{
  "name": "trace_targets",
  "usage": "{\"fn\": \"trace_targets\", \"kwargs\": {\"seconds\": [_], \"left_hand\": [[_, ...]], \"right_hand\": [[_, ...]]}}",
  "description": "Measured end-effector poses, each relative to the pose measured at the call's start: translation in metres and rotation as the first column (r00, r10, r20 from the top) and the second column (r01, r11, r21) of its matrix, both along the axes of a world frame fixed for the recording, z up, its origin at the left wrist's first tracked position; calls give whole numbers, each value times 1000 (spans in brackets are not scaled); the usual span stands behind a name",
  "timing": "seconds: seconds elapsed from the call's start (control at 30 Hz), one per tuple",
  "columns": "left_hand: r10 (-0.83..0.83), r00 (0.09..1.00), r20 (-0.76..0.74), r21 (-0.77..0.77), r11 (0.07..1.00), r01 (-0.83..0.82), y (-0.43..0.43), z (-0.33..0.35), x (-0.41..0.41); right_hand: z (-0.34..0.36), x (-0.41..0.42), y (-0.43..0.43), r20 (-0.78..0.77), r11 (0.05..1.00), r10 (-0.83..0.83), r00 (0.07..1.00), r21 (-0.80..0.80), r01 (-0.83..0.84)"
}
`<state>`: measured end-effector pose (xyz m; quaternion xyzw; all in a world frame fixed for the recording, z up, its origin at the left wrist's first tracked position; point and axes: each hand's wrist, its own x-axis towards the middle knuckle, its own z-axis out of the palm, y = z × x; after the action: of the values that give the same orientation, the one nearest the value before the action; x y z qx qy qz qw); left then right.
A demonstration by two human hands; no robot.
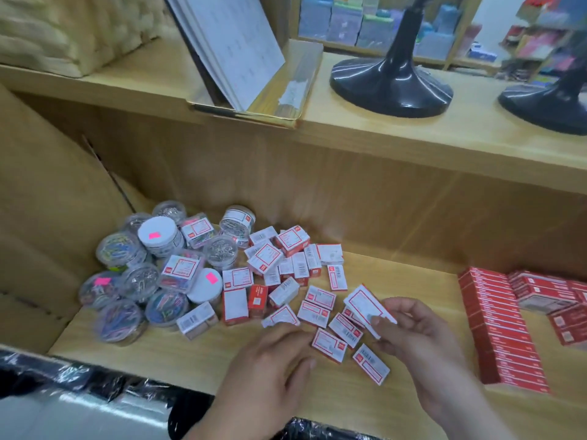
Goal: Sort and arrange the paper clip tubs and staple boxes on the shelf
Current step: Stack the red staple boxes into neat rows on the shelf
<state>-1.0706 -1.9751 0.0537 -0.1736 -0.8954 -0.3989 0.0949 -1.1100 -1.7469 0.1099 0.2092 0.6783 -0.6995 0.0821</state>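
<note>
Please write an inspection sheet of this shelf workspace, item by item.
Surface: light wooden shelf.
Job's things: paper clip tubs bunched at left; loose staple boxes scattered mid-shelf; red packs stacked at right.
Clutter: nothing seen.
Hands: left hand open, low by the loose staple boxes; right hand pinches the held staple box.
Cables: nothing seen.
Surroundings: upper shelf with black stands and white sheets; wrapped goods below.
</note>
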Motion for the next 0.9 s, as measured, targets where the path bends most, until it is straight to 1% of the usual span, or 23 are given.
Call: {"fn": "trace_targets", "kwargs": {"seconds": [0.1, 0.17, 0.2, 0.27, 0.33, 0.37, 0.43, 0.5, 0.57, 0.63, 0.77, 0.9], "left_hand": [[119, 990, 76, 62, 990, -124, -9, -9, 10], [176, 982, 73, 95, 979, -182, -18, -6, 15], [207, 977, 50, 106, 972, -211, -23, -2, 17], [310, 949, -61, 94, 948, -304, -37, 4, 21], [442, 882, -165, 42, 896, -442, -53, 5, 27], [501, 847, -179, 24, 863, -505, -61, 4, 31], [579, 804, -134, 8, 812, -583, -73, -3, 41], [600, 799, -46, 28, 800, -599, -74, -9, 49], [586, 809, 40, 62, 807, -588, -70, -12, 52], [563, 822, 88, 94, 817, -569, -65, -15, 51], [499, 857, 133, 122, 849, -513, -55, -17, 45], [530, 844, 89, 75, 841, -536, -61, -15, 40]], "right_hand": [[-3, -8, -18, 10, 997, 70, 997, 7, -70], [-6, -12, -28, 17, 996, 92, 996, 8, -92], [-7, -14, -32, 19, 996, 92, 996, 2, -92], [-8, -18, -38, 19, 995, 95, 995, -11, -95], [-8, -21, -44, 15, 992, 122, 992, -23, -121], [-7, -23, -48, 7, 990, 140, 990, -23, -140], [-7, -23, -53, -1, 985, 171, 985, -10, -171], [-5, -23, -57, -1, 982, 187, 982, 3, -187], [-3, -24, -59, 8, 982, 191, 982, 7, -191], [-2, -25, -60, 10, 981, 191, 981, 20, -191], [-2, -25, -61, 9, 980, 198, 980, 35, -198], [-2, -26, -58, -4, 982, 181, 984, 55, -180]]}}
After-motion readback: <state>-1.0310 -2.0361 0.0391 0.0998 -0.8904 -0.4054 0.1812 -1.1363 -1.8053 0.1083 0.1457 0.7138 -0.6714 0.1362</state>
